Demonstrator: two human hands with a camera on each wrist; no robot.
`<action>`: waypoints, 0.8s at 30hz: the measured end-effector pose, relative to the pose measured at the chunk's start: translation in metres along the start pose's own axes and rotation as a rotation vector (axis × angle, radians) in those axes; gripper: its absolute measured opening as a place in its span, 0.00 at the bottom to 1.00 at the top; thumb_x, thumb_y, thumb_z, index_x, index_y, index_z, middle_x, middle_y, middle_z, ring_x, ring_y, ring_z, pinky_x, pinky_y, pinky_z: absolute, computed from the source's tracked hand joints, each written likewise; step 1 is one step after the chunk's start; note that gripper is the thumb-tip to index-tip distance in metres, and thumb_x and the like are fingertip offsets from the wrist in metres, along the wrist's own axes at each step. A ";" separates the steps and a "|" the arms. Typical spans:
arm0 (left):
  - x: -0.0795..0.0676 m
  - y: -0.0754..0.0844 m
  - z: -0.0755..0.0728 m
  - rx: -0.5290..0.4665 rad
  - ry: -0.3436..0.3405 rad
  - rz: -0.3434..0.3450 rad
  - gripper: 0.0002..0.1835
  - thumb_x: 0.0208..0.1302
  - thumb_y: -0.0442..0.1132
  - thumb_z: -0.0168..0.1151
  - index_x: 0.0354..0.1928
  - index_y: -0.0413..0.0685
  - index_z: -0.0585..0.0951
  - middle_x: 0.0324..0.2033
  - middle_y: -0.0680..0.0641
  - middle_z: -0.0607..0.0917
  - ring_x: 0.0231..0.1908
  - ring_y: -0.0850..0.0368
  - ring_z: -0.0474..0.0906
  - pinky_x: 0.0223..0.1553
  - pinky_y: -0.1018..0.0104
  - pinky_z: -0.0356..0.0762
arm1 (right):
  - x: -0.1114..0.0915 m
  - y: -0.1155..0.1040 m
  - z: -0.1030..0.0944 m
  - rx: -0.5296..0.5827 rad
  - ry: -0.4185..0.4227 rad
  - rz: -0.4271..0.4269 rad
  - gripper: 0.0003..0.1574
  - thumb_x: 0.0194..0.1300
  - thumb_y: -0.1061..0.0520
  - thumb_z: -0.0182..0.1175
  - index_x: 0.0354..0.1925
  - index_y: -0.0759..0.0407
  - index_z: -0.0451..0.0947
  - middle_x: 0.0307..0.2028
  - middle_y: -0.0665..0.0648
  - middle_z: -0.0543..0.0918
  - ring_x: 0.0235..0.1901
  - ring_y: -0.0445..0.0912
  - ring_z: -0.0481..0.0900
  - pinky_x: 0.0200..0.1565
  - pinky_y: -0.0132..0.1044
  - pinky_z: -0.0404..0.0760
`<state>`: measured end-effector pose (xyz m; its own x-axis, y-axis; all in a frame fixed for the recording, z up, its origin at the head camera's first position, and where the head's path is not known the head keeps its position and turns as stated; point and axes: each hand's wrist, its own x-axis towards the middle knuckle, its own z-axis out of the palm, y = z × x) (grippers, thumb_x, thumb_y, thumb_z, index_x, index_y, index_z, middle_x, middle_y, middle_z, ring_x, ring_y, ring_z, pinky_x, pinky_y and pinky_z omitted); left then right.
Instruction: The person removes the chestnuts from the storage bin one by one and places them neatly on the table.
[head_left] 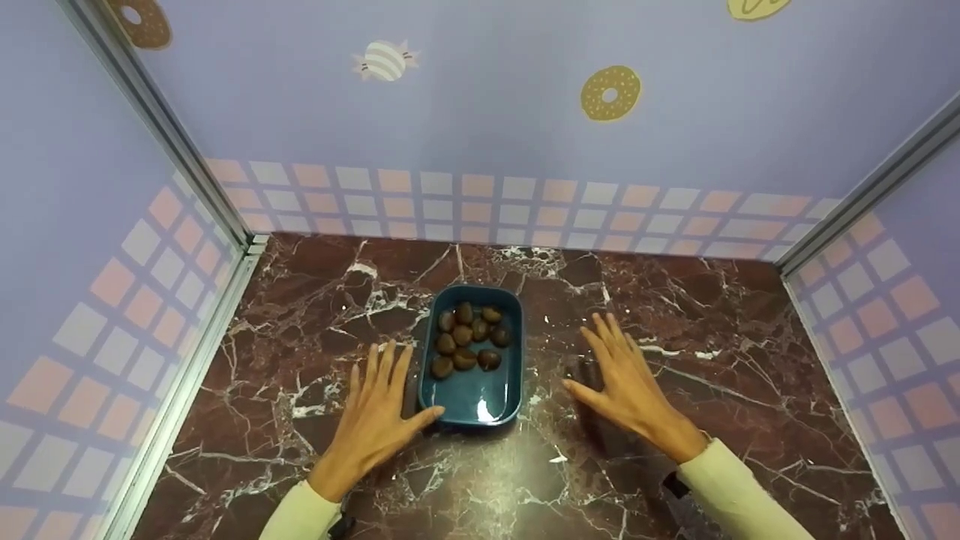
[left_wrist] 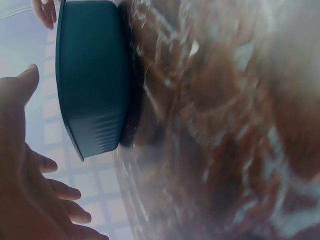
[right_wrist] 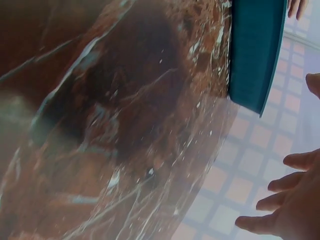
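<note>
A teal rectangular dish [head_left: 480,401] sits on the marble tabletop, slightly left of the middle. Several brown, shiny chestnuts [head_left: 463,335] lie in its far part, while its near end shows bare bottom. My left hand [head_left: 381,409] is beside the dish's left side with fingers straight and spread, its thumb by the near left corner; whether the thumb touches cannot be told. Off to the right, apart from the dish, is my right hand [head_left: 622,382], fingers extended and holding nothing. In the left wrist view the dish's outer wall [left_wrist: 92,75] appears close to the left thumb.
A dark red marble surface [head_left: 300,450] with white veins lies under everything. Purple panels [head_left: 487,112] with printed sweets and pink and white squares stand behind and at both sides. Metal strips [head_left: 187,390] run along the left edge and up the corners.
</note>
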<state>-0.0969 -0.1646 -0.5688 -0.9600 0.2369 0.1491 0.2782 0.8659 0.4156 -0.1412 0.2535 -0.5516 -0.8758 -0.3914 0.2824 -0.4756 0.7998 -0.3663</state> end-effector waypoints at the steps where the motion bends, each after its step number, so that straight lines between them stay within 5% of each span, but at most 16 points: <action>1: -0.001 0.001 0.002 -0.011 0.006 0.003 0.62 0.69 0.77 0.64 0.88 0.42 0.56 0.86 0.32 0.50 0.85 0.27 0.44 0.80 0.22 0.44 | 0.001 -0.002 0.001 0.005 0.010 -0.020 0.59 0.69 0.35 0.71 0.82 0.68 0.64 0.85 0.71 0.55 0.84 0.71 0.52 0.80 0.74 0.51; 11: -0.007 0.004 0.011 -0.136 0.079 0.047 0.60 0.68 0.70 0.71 0.86 0.38 0.60 0.85 0.31 0.56 0.84 0.28 0.51 0.79 0.27 0.56 | 0.014 -0.019 0.016 0.078 0.044 -0.133 0.54 0.68 0.39 0.74 0.77 0.69 0.70 0.82 0.71 0.64 0.80 0.72 0.62 0.76 0.73 0.61; 24: -0.010 0.011 0.029 -0.329 0.100 -0.018 0.65 0.61 0.64 0.81 0.88 0.40 0.55 0.88 0.35 0.51 0.84 0.29 0.49 0.75 0.25 0.63 | 0.034 -0.048 0.041 0.180 0.044 -0.271 0.47 0.68 0.44 0.77 0.73 0.69 0.75 0.72 0.68 0.77 0.74 0.64 0.73 0.75 0.63 0.71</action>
<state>-0.0856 -0.1447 -0.5917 -0.9617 0.1646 0.2192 0.2718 0.6771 0.6839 -0.1513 0.1832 -0.5607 -0.7127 -0.5558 0.4280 -0.7014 0.5742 -0.4223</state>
